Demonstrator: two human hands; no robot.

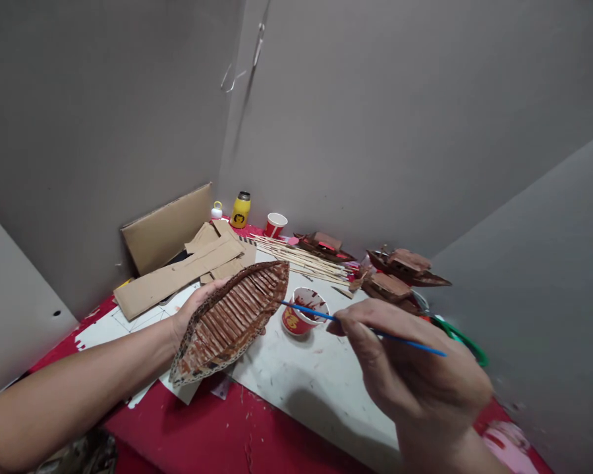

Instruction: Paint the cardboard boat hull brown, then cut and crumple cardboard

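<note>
A brown cardboard model boat [234, 313] with ribbed decking is tilted up in my left hand [197, 306], whose fingers are mostly hidden behind the hull. My right hand [400, 355] pinches a thin blue paintbrush [311, 311]. The brush tip touches or nearly touches the boat's edge near its pointed far end. Brown paint covers most of the inside, while the near rim shows paler cardboard. Just beyond the brush stands a red and white paper cup [299, 322], its inner wall smeared with dark brown paint.
Several brown model boats [408, 263] stand at the back right. Thin wooden sticks [306, 257] lie behind the cup. Cardboard strips [178, 276], a yellow bottle [241, 210] and another paper cup [275, 225] are farther back. Grey walls enclose the red-covered table [277, 434].
</note>
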